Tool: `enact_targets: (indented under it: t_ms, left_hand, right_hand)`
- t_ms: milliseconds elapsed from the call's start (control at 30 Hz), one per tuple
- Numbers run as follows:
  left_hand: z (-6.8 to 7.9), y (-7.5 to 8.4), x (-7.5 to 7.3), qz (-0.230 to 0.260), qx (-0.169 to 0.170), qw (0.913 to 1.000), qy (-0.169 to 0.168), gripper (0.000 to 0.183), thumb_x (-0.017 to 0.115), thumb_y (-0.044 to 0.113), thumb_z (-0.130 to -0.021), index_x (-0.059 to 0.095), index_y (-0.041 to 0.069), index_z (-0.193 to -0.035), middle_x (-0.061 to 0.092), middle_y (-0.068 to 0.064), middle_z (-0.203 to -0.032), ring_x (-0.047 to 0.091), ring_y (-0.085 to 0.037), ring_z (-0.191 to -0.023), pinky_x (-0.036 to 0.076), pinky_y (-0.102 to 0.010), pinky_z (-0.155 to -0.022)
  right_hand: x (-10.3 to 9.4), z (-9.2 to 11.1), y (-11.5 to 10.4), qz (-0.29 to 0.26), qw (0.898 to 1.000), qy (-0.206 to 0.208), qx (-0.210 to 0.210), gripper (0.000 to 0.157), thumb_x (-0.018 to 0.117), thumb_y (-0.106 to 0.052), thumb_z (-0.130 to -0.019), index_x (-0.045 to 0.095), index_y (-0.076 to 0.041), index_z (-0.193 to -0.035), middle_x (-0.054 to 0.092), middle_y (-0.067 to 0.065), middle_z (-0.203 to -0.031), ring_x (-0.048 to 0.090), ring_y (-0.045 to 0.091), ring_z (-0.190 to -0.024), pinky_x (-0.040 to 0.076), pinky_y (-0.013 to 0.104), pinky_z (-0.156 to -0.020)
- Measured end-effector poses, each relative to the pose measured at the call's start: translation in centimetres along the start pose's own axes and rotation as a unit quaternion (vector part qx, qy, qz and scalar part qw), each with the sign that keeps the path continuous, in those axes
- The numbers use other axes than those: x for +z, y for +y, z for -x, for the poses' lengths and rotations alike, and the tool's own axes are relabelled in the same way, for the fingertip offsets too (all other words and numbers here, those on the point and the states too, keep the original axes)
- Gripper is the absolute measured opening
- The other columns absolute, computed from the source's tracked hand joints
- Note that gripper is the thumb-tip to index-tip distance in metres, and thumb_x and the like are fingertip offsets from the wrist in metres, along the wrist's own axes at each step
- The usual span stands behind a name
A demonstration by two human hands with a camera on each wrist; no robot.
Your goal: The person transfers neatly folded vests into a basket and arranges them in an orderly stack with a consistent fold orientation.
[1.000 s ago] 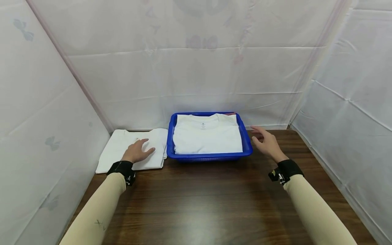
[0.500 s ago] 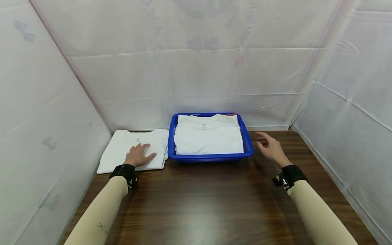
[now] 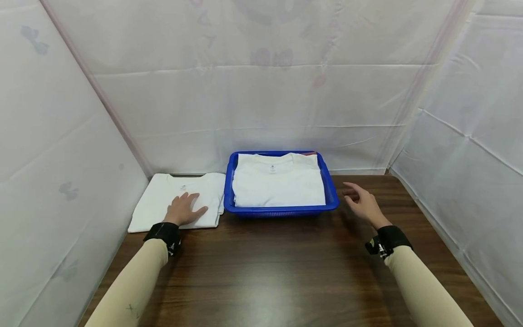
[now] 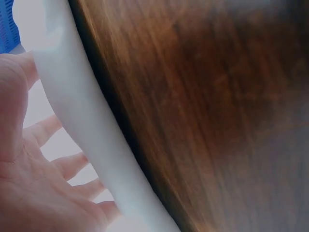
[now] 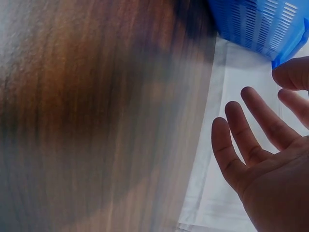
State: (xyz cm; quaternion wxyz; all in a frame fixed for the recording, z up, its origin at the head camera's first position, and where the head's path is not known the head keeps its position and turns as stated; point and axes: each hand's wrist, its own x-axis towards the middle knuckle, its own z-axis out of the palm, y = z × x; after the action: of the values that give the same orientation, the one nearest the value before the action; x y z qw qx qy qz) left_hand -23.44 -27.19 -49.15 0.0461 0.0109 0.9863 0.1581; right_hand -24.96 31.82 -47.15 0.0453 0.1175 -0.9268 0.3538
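Note:
On the left of the table lies a folded white T-shirt, possibly a stack. My left hand is over its front right part, fingers spread; whether it touches the cloth I cannot tell. In the left wrist view the fingers of that hand show behind the thick folded edge of the shirt. A blue plastic basket stands at the middle back, with a folded white T-shirt inside. Right of the basket, apart from it, my right hand hovers with relaxed fingers, holding nothing.
The dark wooden table stretches in front of the basket. White sheeting walls in the back and both sides. A reddish-brown item peeks out at the basket's back right corner.
My right hand has drawn back toward me and slightly right, away from the basket. The left hand has shifted slightly toward me. Basket and shirts stay in place.

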Motion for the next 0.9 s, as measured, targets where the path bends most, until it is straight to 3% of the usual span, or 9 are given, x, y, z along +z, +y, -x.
enact_targets:
  t_ms: [333, 567, 900]
  left_hand:
    - [1.7, 0.3, 0.4, -0.010, 0.023, 0.9996, 0.012, 0.072, 0.060, 0.050, -0.099, 0.047, 0.000, -0.150, 0.039, -0.036, -0.151, 0.035, -0.060, -0.135, 0.033, -0.079, -0.102]
    - [3.9, 0.9, 0.1, -0.016, 0.041, 0.9988, 0.019, 0.069, 0.064, 0.046, -0.096, 0.051, 0.000, -0.146, 0.043, -0.037, -0.147, 0.039, -0.061, -0.131, 0.039, -0.078, -0.096]
    - [6.8, 2.5, -0.3, -0.029, 0.036, 0.9989, -0.013, 0.071, 0.067, 0.047, -0.095, 0.052, 0.002, -0.147, 0.043, -0.039, -0.144, 0.042, -0.062, -0.126, 0.044, -0.075, -0.094]
  right_hand:
    - [0.1, 0.4, 0.3, -0.008, 1.000, -0.006, 0.004, 0.048, 0.055, -0.006, -0.104, 0.045, -0.003, -0.152, 0.063, 0.029, -0.131, 0.062, 0.048, -0.116, 0.052, 0.062, -0.093]
    - [0.1, 0.7, 0.3, -0.015, 1.000, -0.010, 0.026, 0.048, 0.054, -0.008, -0.105, 0.045, -0.005, -0.152, 0.062, 0.029, -0.134, 0.061, 0.048, -0.118, 0.052, 0.063, -0.094]
    - [-0.1, 1.1, 0.8, -0.005, 1.000, -0.019, 0.018, 0.048, 0.054, -0.007, -0.105, 0.046, -0.006, -0.152, 0.062, 0.029, -0.133, 0.062, 0.048, -0.118, 0.051, 0.063, -0.095]
